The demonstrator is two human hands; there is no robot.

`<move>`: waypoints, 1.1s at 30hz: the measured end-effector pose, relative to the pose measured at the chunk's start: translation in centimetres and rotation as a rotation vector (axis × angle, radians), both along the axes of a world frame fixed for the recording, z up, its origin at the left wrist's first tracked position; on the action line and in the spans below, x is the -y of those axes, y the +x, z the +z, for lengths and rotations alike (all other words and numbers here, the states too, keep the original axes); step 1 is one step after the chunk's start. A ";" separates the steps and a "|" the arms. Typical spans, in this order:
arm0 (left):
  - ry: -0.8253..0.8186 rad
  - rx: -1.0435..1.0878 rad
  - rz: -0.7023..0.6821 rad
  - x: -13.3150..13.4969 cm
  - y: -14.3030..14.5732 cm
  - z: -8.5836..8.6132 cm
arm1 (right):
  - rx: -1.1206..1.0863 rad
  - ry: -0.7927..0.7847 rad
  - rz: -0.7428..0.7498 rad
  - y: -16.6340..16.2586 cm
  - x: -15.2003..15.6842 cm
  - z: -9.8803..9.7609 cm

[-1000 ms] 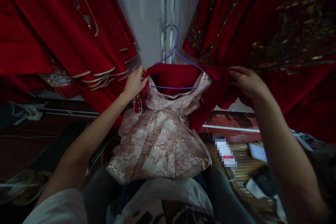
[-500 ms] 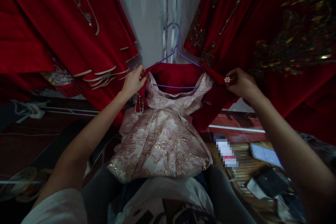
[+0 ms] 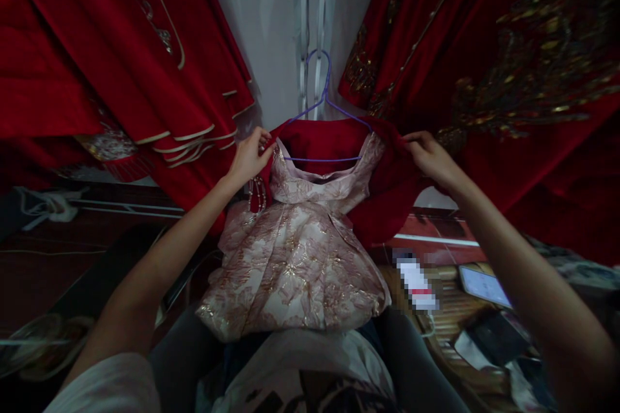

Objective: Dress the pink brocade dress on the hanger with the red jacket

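Observation:
A pale pink brocade dress (image 3: 295,264) with gold flowers hangs from a purple hanger (image 3: 325,95) and spreads down over my lap. Behind its neckline lies a red cloth garment (image 3: 329,135), draped over the hanger's shoulders. My left hand (image 3: 249,155) pinches the red garment's edge beside the dress's left shoulder; strings of beads (image 3: 256,195) dangle just below. On the other side, my right hand (image 3: 431,158) grips the red garment's edge between thumb and fingers, out past the right shoulder strap.
Red embroidered garments (image 3: 97,32) hang at left, and more (image 3: 523,77) with gold beading at right. On a slatted bamboo surface (image 3: 443,322) lie a phone (image 3: 484,285), a pixelated device (image 3: 416,281) and a dark pouch (image 3: 498,337). White rails run behind the hanger.
My right hand has moved inward to the left, and the red garment's right side hangs looser. The flower-shaped ornament by that hand no longer shows. My left hand has shifted slightly inward.

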State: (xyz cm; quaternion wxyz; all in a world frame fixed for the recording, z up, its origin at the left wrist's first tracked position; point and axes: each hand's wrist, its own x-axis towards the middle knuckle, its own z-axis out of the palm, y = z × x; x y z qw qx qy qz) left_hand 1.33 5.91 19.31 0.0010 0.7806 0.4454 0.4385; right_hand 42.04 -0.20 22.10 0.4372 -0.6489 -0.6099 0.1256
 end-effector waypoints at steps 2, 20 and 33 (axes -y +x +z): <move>-0.014 0.008 -0.003 0.0 -0.3 -0.1 | -0.024 0.074 0.038 -1.1 -0.7 -1.1; -0.425 0.459 -0.407 2.8 6.1 -4.5 | -0.533 0.140 0.635 -19.5 -1.0 -7.2; -0.328 0.841 -0.294 4.2 10.2 -6.8 | -0.699 -0.005 0.517 -14.4 -0.3 -7.2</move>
